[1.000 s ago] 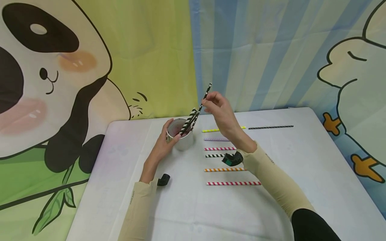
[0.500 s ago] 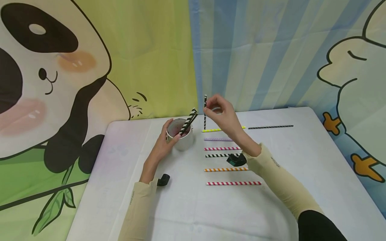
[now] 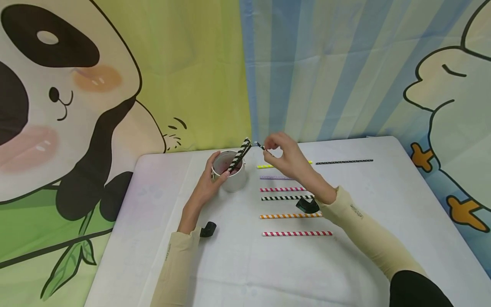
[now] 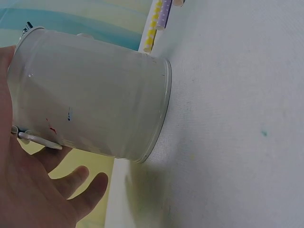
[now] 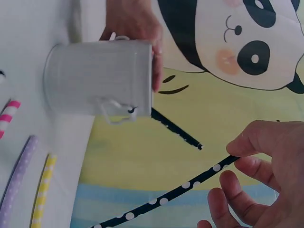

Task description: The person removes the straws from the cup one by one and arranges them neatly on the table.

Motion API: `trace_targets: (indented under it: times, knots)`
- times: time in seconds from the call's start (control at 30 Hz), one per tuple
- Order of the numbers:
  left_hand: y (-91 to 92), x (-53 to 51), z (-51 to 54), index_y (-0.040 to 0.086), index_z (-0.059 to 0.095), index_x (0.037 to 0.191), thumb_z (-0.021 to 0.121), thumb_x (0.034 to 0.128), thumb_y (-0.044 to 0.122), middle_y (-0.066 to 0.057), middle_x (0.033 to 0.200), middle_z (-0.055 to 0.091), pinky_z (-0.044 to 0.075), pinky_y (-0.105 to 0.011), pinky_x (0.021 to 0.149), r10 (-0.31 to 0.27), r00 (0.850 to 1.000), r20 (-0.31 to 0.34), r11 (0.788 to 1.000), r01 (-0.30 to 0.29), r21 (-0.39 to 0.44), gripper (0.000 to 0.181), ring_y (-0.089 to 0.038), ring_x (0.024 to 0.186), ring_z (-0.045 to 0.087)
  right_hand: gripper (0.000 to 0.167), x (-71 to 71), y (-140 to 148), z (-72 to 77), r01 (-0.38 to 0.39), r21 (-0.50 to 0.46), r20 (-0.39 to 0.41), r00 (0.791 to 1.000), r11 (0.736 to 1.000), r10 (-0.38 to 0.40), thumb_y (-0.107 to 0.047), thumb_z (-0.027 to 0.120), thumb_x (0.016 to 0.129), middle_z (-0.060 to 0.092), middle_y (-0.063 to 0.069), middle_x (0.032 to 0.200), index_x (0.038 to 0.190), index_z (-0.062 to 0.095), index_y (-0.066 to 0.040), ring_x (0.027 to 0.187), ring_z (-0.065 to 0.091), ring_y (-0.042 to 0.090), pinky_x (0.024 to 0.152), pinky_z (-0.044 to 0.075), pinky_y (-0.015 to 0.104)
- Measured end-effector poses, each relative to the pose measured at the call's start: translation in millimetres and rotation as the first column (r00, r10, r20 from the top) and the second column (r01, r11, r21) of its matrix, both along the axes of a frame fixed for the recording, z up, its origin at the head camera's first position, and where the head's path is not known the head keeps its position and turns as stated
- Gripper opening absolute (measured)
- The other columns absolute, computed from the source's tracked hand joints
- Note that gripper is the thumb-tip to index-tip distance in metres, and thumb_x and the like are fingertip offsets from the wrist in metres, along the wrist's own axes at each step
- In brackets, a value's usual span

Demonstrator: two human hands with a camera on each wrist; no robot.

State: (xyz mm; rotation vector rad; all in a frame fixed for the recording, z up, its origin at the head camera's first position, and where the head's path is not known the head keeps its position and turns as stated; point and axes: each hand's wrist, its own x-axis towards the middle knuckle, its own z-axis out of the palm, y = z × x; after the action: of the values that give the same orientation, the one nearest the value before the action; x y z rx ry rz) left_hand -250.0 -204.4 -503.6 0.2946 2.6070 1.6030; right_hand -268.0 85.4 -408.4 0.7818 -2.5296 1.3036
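My left hand (image 3: 209,183) holds a small white metal bucket (image 3: 235,182) by its rim, standing on the table. Black-and-white paper straws (image 3: 239,154) lean out of the bucket toward the right. To the right of it, my right hand (image 3: 285,157) pinches one black straw with white dots (image 5: 175,192) between thumb and forefinger, above the table and apart from the bucket. In the left wrist view, the bucket (image 4: 90,95) hides most of what is inside it. The remaining fingers (image 5: 232,187) of the right hand are loosely bent.
Laid out in a column right of the bucket are a yellow straw (image 3: 265,166), a purple one (image 3: 274,178), a pink-striped one (image 3: 280,189), a black-striped one (image 3: 281,198), an orange-striped one (image 3: 287,216) and a red-striped one (image 3: 297,233). A black dotted straw (image 3: 344,162) lies farther right.
My right hand has drawn the dotted straw away from the bucket, moving right and down, and the straw has swung from upright toward lying flat. The left hand and bucket stay put.
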Motion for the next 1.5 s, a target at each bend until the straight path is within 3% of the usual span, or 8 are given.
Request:
trace_targets:
  times: [0.17, 0.27, 0.4, 0.53, 0.6, 0.83, 1.1, 1.5]
  knots:
    - [6.6, 12.1, 26.3, 0.017, 0.017, 0.161, 0.06, 0.0986, 0.025, -0.02, 0.16, 0.032, 0.023, -0.065, 0.118, -0.007, 1.0, 0.019, 1.0, 0.008, -0.007, 0.076, -0.041, 0.149, 0.029, 0.004, 3.4, 5.2, -7.5, 0.021, 0.135, -0.134, 0.991, 0.991, -0.003, -0.008, 0.061, 0.088, 0.058, 0.006, 0.091, 0.092, 0.063, -0.01, 0.086, 0.053, 0.024, 0.08, 0.043, 0.038]
    - [7.7, 15.2, 31.4, 0.017, 0.017, 0.161, 0.061, 0.0982, 0.026, -0.02, 0.16, 0.032, 0.022, -0.065, 0.118, -0.007, 1.0, 0.022, 1.0, 0.007, -0.009, 0.076, -0.041, 0.149, 0.029, 0.009, 6.5, 8.8, -12.8, 0.075, 0.232, -0.236, 0.972, 0.97, -0.019, -0.005, 0.061, 0.087, 0.057, 0.006, 0.089, 0.091, 0.062, -0.013, 0.08, 0.05, 0.025, 0.074, 0.038, 0.039]
    - [3.7, 9.4, 17.2, 0.023, 0.018, 0.161, 0.061, 0.0981, 0.026, -0.017, 0.161, 0.032, 0.02, -0.064, 0.119, -0.003, 1.0, 0.012, 1.0, 0.003, 0.004, 0.076, -0.039, 0.15, 0.028, 0.011, 8.8, 13.7, -21.4, 0.151, 0.323, -0.32, 0.946, 0.934, -0.042, -0.003, 0.06, 0.087, 0.052, 0.005, 0.087, 0.088, 0.058, -0.014, 0.077, 0.043, 0.026, 0.072, 0.031, 0.04]
    - [-1.8, -0.8, -6.6, 0.036, 0.016, 0.16, 0.061, 0.0983, 0.038, -0.01, 0.162, 0.032, 0.02, -0.063, 0.12, 0.009, 1.0, -0.01, 1.0, -0.009, -0.009, 0.076, -0.034, 0.151, 0.028, 0.01, 8.2, 18.9, -29.6, 0.191, 0.386, -0.348, 0.936, 0.902, -0.05, -0.004, 0.06, 0.088, 0.052, 0.006, 0.089, 0.089, 0.056, -0.013, 0.082, 0.045, 0.028, 0.075, 0.035, 0.046]
    - [-2.6, -2.4, -10.8, 0.042, 0.017, 0.158, 0.061, 0.0975, 0.045, -0.006, 0.163, 0.031, 0.022, -0.063, 0.119, 0.017, 1.0, -0.02, 1.0, -0.017, -0.026, 0.075, -0.032, 0.151, 0.028, 0.009, 7.6, 21.8, -32.8, 0.203, 0.419, -0.346, 0.937, 0.885, -0.051, -0.006, 0.061, 0.089, 0.053, 0.007, 0.091, 0.091, 0.058, -0.013, 0.085, 0.047, 0.03, 0.078, 0.037, 0.049]
    - [-2.7, -3.8, -11.4, 0.047, 0.018, 0.156, 0.06, 0.0965, 0.052, -0.001, 0.163, 0.03, 0.024, -0.062, 0.119, 0.03, 0.999, -0.017, 0.999, -0.031, -0.038, 0.073, -0.029, 0.152, 0.026, 0.011, 5.8, 34.6, -42.5, 0.214, 0.482, -0.323, 0.945, 0.85, -0.055, -0.006, 0.064, 0.088, 0.055, 0.01, 0.097, 0.095, 0.06, -0.013, 0.091, 0.05, 0.033, 0.084, 0.04, 0.053]
    - [-2.6, -4.1, -12.2, 0.048, 0.018, 0.155, 0.062, 0.0963, 0.051, -0.003, 0.162, 0.032, 0.023, -0.061, 0.12, 0.028, 1.0, -0.01, 0.999, -0.028, -0.032, 0.073, -0.029, 0.151, 0.028, 0.012, 2.9, 50.1, -53.4, 0.24, 0.518, -0.329, 0.942, 0.821, -0.068, -0.003, 0.062, 0.086, 0.054, 0.011, 0.093, 0.092, 0.058, -0.012, 0.086, 0.05, 0.035, 0.082, 0.04, 0.055]
    - [-3.0, -3.1, -11.5, 0.048, 0.018, 0.155, 0.061, 0.0966, 0.051, -0.003, 0.163, 0.03, 0.023, -0.062, 0.119, 0.025, 1.0, -0.013, 0.999, -0.025, -0.033, 0.073, -0.029, 0.152, 0.027, 0.01, -1.1, 77.0, -62.5, 0.259, 0.544, -0.332, 0.94, 0.798, -0.08, -0.001, 0.061, 0.084, 0.052, 0.012, 0.087, 0.089, 0.057, -0.009, 0.08, 0.047, 0.034, 0.08, 0.039, 0.057]
